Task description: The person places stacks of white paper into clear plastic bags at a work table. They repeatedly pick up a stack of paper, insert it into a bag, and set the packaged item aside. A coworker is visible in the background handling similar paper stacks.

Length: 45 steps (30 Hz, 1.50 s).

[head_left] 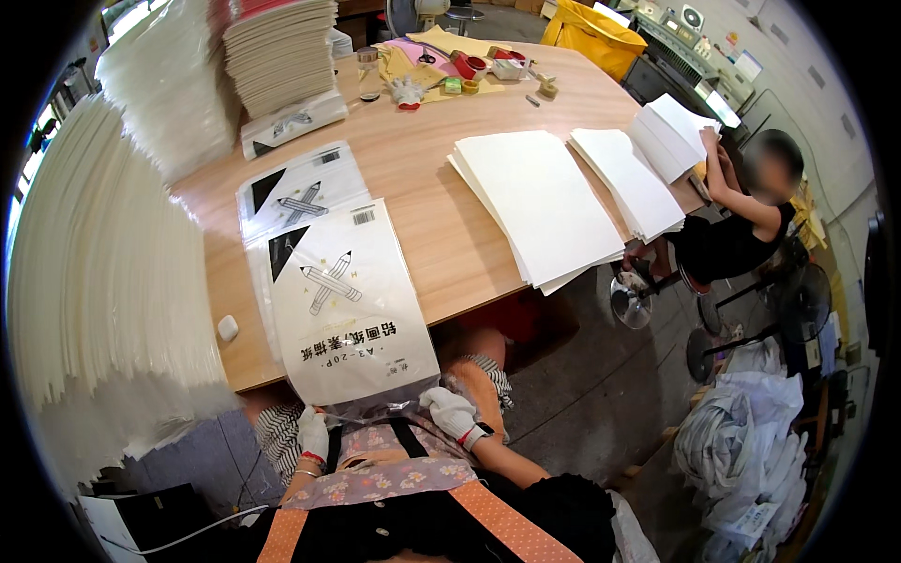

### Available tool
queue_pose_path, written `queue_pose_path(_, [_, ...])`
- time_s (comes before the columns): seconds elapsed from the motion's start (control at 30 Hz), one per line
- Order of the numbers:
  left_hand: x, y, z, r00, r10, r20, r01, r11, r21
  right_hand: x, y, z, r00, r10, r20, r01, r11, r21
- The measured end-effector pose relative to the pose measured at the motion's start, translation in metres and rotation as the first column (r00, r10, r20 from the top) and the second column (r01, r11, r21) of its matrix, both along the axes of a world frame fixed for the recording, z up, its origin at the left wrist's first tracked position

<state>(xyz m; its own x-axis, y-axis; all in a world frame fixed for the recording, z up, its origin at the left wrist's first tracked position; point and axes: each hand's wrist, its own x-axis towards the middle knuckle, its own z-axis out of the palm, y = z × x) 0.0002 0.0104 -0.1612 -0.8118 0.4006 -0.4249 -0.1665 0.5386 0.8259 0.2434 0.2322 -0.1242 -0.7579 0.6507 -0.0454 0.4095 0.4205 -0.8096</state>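
A packet of drawing paper (361, 291) in a clear plastic bag hangs over the table's near edge toward my lap. Its printed sheet shows crossed pencils and a black corner. The loose plastic end of the bag lies between my hands. My left hand (313, 437), in a white glove, is closed on the left corner of that plastic. At the right corner, my gloved right hand (450, 413) has its fingers curled onto the plastic. Under and beyond this packet lie other similar bagged packets (300, 192).
Tall stacks of bagged paper (113, 272) rise on the left. A white earphone case (228, 327) lies near the table edge. Fanned white sheets (535, 202) rest on the right. Scissors (427, 56), tape and gloves sit at the back. A person (751, 197) handles paper at right.
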Motion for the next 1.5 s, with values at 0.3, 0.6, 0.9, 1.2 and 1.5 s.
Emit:
queue_pose_path(0.3, [0.003, -0.016, 0.042, 0.987, 0.063, -0.145, -0.043, 0.989, 0.139, 0.005, 0.023, 0.037, 0.984, 0.164, -0.070, -0.175, 0.807, -0.564])
queue_pose_path(0.6, [-0.030, 0.064, 0.264, 0.768, -0.104, -0.632, 0.365, 0.882, 0.298, -0.073, 0.045, 0.036, 0.859, -0.336, -0.387, -0.094, 0.639, -0.764])
queue_pose_path(0.9, [-0.006, 0.003, 0.450, 0.275, -0.090, -0.957, 0.826, 0.531, 0.187, -0.152, 0.003, 0.204, 0.728, -0.249, -0.638, -0.381, 0.627, -0.680])
queue_pose_path(1.2, [-0.104, -0.227, 0.577, 0.260, 0.683, -0.683, 0.426, 0.554, 0.716, -0.312, -0.031, 0.498, 0.266, 0.349, -0.899, -0.909, 0.401, -0.113])
queue_pose_path(1.5, [-0.194, -0.350, 0.549, 0.575, 0.655, -0.490, 0.035, 0.579, 0.815, -0.325, -0.108, 0.531, 0.477, 0.852, -0.214, -0.808, 0.522, 0.275])
